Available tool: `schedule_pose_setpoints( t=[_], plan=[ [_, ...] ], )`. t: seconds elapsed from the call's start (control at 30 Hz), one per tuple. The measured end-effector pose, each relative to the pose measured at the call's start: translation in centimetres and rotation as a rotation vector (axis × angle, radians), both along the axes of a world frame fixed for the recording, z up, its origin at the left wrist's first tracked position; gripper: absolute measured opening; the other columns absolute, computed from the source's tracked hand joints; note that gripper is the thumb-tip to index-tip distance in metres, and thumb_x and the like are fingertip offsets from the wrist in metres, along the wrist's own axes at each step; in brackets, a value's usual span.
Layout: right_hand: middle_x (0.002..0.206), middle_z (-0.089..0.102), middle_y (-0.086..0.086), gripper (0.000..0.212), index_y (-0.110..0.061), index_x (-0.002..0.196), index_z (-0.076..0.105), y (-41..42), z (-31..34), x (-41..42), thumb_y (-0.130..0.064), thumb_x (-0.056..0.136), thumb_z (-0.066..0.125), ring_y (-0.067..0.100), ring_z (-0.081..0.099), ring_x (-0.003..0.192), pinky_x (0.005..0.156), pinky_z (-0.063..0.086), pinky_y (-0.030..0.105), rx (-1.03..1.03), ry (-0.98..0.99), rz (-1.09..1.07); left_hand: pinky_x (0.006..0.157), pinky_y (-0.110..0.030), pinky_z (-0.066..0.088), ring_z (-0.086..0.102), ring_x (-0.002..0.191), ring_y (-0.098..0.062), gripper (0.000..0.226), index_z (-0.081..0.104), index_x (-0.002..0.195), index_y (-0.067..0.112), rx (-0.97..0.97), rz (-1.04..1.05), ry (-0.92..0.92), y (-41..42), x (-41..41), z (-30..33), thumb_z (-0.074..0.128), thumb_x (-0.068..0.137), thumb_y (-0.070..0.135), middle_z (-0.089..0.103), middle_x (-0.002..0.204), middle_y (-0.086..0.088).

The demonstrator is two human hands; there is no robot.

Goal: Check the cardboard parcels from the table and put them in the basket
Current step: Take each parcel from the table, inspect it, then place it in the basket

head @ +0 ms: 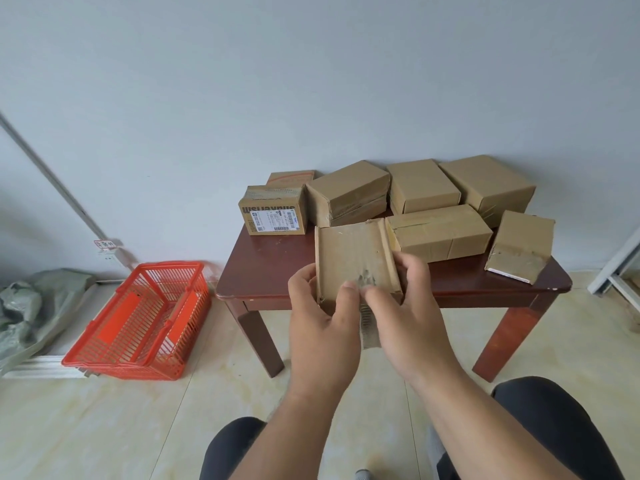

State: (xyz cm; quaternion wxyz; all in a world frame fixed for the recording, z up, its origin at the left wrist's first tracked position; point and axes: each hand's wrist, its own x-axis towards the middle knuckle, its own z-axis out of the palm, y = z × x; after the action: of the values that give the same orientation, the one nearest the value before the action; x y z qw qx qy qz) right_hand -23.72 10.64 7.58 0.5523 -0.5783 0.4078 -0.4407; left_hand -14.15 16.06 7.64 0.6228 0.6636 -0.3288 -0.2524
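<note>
I hold a flat cardboard parcel (349,258) up in front of the dark red table (277,265). My left hand (322,317) grips its left lower edge. My right hand (405,303) holds its right lower corner, fingers pinching near a scuffed patch, with a strip of tape hanging below. Several more cardboard parcels lie on the table, among them a labelled one (273,210) at the left and a torn one (521,244) at the right. The orange basket (114,355) stands on the floor left of the table, with nothing visible inside.
The table stands against a pale wall. A grey-green sack (31,306) lies on a white ledge at far left. A white frame (620,268) leans at far right. Pale floor tiles spread between basket, table and my knees (540,410).
</note>
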Motion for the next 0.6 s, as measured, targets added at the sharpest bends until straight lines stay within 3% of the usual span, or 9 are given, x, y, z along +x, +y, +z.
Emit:
schedule_pose_setpoints(
  t=[0.2,0.3,0.37,0.4,0.43,0.5,0.6],
  plan=[
    [0.112,0.065,-0.011,0.033,-0.031,0.118,0.051,-0.7,-0.1,0.3,-0.021,0.095,0.072,-0.014,0.064,0.085,0.064,0.048,0.007,0.003,-0.024,-0.06,0.072,-0.011,0.053,0.067,0.093,0.012,0.043,0.051,0.137,0.029,-0.02,-0.03,-0.053,0.2,0.0,0.0,0.069,0.098,0.023,0.068,0.115,0.018],
    [0.115,0.068,-0.008,0.034,-0.034,0.117,0.053,-0.4,-0.4,0.3,-0.019,0.095,0.075,-0.007,0.069,0.091,0.069,0.053,0.011,0.019,-0.062,-0.05,0.094,-0.03,0.059,0.067,0.114,-0.005,0.043,0.059,0.133,0.036,-0.01,-0.022,-0.053,-0.4,1.0,0.7,0.07,0.092,0.04,0.068,0.126,0.01],
    [0.114,0.071,-0.009,0.036,-0.036,0.119,0.057,-0.2,-0.6,0.3,-0.015,0.095,0.075,-0.005,0.071,0.092,0.071,0.055,0.013,0.015,-0.083,-0.044,0.095,-0.045,0.06,0.068,0.114,-0.019,0.034,0.067,0.12,0.04,0.027,-0.053,-0.095,-0.6,1.4,1.0,0.066,0.088,0.05,0.069,0.123,-0.001],
    [0.116,0.071,-0.01,0.039,-0.036,0.123,0.058,-0.2,-0.7,0.2,-0.015,0.095,0.074,-0.005,0.071,0.094,0.072,0.055,0.013,0.003,-0.076,-0.036,0.094,-0.045,0.06,0.068,0.112,-0.019,0.031,0.069,0.116,0.04,0.027,-0.07,-0.099,-0.6,1.5,0.9,0.065,0.088,0.051,0.069,0.121,-0.002],
    [0.12,0.07,-0.011,0.043,-0.036,0.13,0.059,-0.2,-0.7,0.2,-0.016,0.095,0.074,-0.005,0.07,0.098,0.073,0.055,0.012,-0.01,-0.058,-0.028,0.094,-0.038,0.06,0.067,0.111,-0.013,0.025,0.07,0.113,0.042,0.017,-0.074,-0.096,-0.6,1.5,0.9,0.066,0.089,0.049,0.068,0.12,0.001],
    [0.131,0.064,-0.009,0.051,-0.035,0.141,0.058,-0.5,-0.8,0.3,-0.022,0.095,0.073,-0.005,0.068,0.103,0.075,0.055,0.012,-0.024,-0.013,-0.013,0.086,-0.009,0.051,0.06,0.105,0.008,0.016,0.065,0.106,0.051,0.019,-0.061,-0.08,-0.4,1.4,0.7,0.068,0.096,0.04,0.059,0.118,0.013],
    [0.133,0.062,-0.008,0.049,-0.041,0.135,0.062,-0.9,-0.9,0.5,-0.039,0.088,0.075,-0.002,0.069,0.105,0.079,0.059,0.02,-0.003,-0.013,-0.035,0.076,0.002,0.04,0.049,0.104,0.021,0.031,0.061,0.125,0.046,0.039,-0.043,-0.16,-0.1,1.2,0.2,0.068,0.1,0.03,0.055,0.118,0.013]
  ],
)
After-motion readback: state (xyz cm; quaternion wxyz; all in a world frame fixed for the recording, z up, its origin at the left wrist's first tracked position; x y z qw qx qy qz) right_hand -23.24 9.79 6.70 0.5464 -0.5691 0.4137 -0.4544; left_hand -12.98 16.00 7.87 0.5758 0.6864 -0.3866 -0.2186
